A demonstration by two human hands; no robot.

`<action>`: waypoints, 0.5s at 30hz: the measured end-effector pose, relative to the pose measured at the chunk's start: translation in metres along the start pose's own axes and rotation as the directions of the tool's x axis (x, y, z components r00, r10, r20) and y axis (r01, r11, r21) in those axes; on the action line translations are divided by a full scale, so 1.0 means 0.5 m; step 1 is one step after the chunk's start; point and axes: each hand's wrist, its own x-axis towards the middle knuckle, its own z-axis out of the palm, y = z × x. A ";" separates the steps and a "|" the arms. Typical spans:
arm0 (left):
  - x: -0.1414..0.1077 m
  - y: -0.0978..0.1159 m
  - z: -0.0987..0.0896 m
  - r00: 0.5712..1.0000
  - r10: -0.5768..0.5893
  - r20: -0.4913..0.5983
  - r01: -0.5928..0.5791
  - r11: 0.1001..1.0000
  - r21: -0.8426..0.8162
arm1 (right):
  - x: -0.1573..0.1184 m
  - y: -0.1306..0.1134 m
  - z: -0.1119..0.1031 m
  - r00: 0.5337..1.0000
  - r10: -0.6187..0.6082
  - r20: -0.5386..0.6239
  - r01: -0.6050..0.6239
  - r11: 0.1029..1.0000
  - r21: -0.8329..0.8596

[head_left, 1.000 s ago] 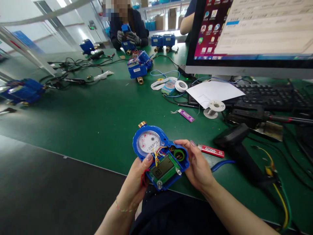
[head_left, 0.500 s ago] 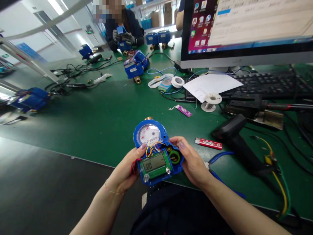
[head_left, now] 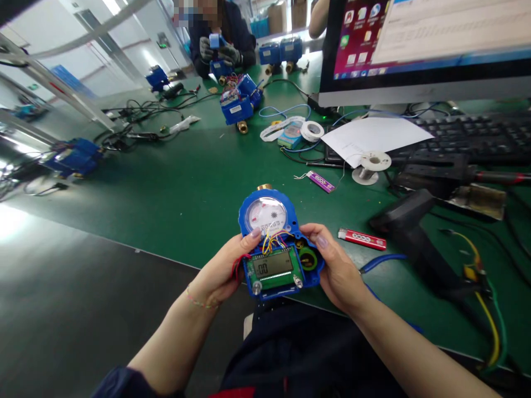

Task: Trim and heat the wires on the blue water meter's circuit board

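A blue water meter (head_left: pixel 247 216) is held between both hands at the table's front edge, its round dial facing up. Its lower housing is uncovered and shows a green circuit board with a small display (head_left: pixel 274 266), thin coloured wires and a round green part (head_left: pixel 307 258). My left hand (head_left: pixel 227 266) grips the left side, thumb near the dial's lower rim, beside red wires (head_left: pixel 237 266). On the right side, my right hand (head_left: pixel 338 271) wraps the housing, thumb on top. The fingers underneath are hidden. A brass fitting (head_left: pixel 264 187) sticks out at the top.
Right of my hands lie a red lighter (head_left: pixel 362 239), blue-handled pliers (head_left: pixel 381 262) and a black handheld scanner (head_left: pixel 409 237). Behind are a solder spool (head_left: pixel 371 167), paper (head_left: pixel 377 138), keyboard (head_left: pixel 460 130) and monitor (head_left: pixel 423 91). Across the table, a gloved person (head_left: pixel 224 33) handles a blue meter.
The whole scene has shifted slightly right and up in view. Both hands keep their hold on the water meter, and the display reads much the same.
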 end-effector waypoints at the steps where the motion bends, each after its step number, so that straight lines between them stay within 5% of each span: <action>1: 0.001 0.001 -0.003 1.000 -0.010 -0.004 0.010 1.000 -0.012 | 0.001 0.000 0.002 1.000 0.000 -0.003 0.000 1.000 -0.010; 15: 0.005 0.002 -0.013 0.999 -0.031 0.007 0.032 0.996 -0.079 | 0.000 0.000 0.008 1.000 -0.001 -0.001 0.001 1.000 -0.024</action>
